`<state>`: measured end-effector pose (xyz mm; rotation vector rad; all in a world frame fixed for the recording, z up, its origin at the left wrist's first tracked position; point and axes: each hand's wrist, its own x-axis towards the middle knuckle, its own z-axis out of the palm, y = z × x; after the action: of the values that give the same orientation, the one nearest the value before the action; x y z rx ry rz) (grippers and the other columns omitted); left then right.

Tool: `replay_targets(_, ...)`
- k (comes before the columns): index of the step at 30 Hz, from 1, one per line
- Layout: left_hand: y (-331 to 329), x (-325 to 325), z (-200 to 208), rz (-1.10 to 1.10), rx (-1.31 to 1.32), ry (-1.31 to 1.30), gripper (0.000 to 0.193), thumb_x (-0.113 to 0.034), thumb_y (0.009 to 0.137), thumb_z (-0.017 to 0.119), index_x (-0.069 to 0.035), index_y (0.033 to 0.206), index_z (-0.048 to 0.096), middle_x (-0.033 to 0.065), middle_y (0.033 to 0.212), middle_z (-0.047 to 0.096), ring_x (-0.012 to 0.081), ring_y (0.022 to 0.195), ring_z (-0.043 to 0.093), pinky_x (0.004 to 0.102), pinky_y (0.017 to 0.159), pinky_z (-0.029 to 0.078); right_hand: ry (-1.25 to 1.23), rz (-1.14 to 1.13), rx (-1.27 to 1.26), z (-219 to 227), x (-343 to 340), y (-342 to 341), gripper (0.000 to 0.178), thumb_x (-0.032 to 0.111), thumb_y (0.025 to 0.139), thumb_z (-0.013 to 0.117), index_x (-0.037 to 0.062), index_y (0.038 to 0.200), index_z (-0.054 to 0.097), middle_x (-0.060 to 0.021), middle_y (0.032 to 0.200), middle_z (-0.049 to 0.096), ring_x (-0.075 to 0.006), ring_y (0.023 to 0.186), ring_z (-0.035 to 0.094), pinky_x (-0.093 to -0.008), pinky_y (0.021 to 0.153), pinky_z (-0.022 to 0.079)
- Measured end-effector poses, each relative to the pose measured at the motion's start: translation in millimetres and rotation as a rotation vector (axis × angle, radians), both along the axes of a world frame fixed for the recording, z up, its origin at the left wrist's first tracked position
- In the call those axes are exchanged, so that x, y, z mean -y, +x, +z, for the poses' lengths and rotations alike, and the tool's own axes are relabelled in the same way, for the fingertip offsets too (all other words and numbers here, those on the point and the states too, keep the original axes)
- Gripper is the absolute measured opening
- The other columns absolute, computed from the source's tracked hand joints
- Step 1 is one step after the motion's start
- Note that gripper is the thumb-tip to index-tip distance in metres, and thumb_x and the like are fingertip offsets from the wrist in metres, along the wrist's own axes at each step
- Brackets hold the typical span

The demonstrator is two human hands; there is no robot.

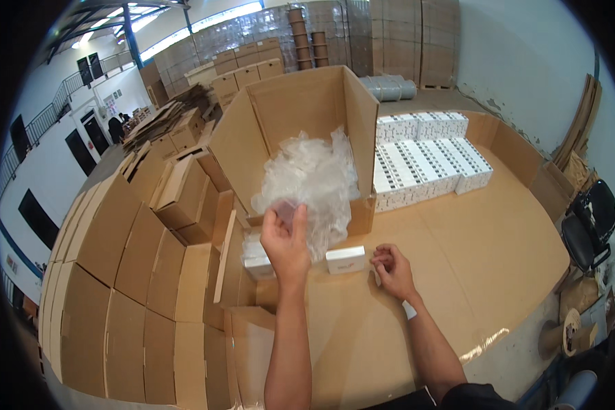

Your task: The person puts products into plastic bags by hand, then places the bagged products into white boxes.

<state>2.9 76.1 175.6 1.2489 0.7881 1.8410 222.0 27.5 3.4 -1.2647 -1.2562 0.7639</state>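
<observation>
My left hand [287,242] is raised at the front of a big open carton [297,109], pinching a small piece of clear plastic film [285,210] between thumb and fingers. Behind it, crumpled clear plastic bags [307,171] fill the carton and spill over its front. A small white box [346,260] stands on the cardboard-covered table [362,328], just left of my right hand [393,272]. That hand is low over the table with curled fingers; whatever may be in them is hidden. Bits of white show beside its thumb and under the wrist.
White boxes [417,167] are stacked in rows at the back right of the table. Closed brown cartons [123,301] line the left side. An open carton [242,290] beside my left forearm holds a white box [258,266]. A black chair [588,225] stands right.
</observation>
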Motion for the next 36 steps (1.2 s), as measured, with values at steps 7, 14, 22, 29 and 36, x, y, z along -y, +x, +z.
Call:
replay_targets(7,-9,74,-111,0.078,-0.141,-0.191,0.016,-0.014,0.101,0.064,0.001,0.106,0.060,0.0037,0.095,0.065,0.0097,0.086,0.059,0.0271,0.077,0.049,-0.226,0.468,-0.060,55,34,2,0.023,0.021,0.090,0.078,0.0034,0.100,0.066,-0.0015,0.083,0.065,-0.0069,0.079,0.062,-0.0248,0.066,0.049)
replay_targets(14,-1,92,-140,0.061,-0.204,-0.233,0.017,-0.016,0.102,0.062,0.001,0.102,0.059,0.0063,0.085,0.065,0.0120,0.077,0.060,0.0290,0.070,0.051,-0.148,0.375,0.199,64,51,-56,0.031,0.022,0.090,0.079,-0.0003,0.107,0.067,-0.0027,0.075,0.067,-0.0077,0.067,0.059,-0.0268,0.062,0.049)
replay_targets(22,-7,86,-143,0.158,-0.301,-0.231,0.022,-0.017,0.105,0.059,0.005,0.104,0.063,0.0059,0.083,0.065,0.0088,0.074,0.056,0.0268,0.064,0.048,-0.299,0.402,-0.011,59,47,-41,0.018,0.009,0.092,0.068,-0.0027,0.105,0.067,-0.0022,0.078,0.068,-0.0070,0.068,0.060,-0.0257,0.061,0.050)
replay_targets(29,-16,80,-137,0.141,-0.243,-0.249,0.024,-0.020,0.105,0.060,0.004,0.101,0.065,0.0028,0.085,0.065,0.0065,0.076,0.054,0.0236,0.066,0.047,-0.474,0.703,-0.052,64,41,-3,0.012,0.010,0.099,0.066,0.0016,0.092,0.063,-0.0004,0.078,0.067,-0.0068,0.070,0.065,-0.0230,0.062,0.051)
replay_targets(36,-13,81,-134,0.079,-0.226,-0.241,0.021,-0.014,0.097,0.072,0.001,0.107,0.063,0.0032,0.088,0.066,0.0088,0.082,0.059,0.0246,0.073,0.049,-0.326,0.742,-0.069,70,42,-4,0.012,0.011,0.098,0.069,0.0027,0.097,0.061,0.0007,0.083,0.068,-0.0050,0.077,0.063,-0.0225,0.068,0.049)
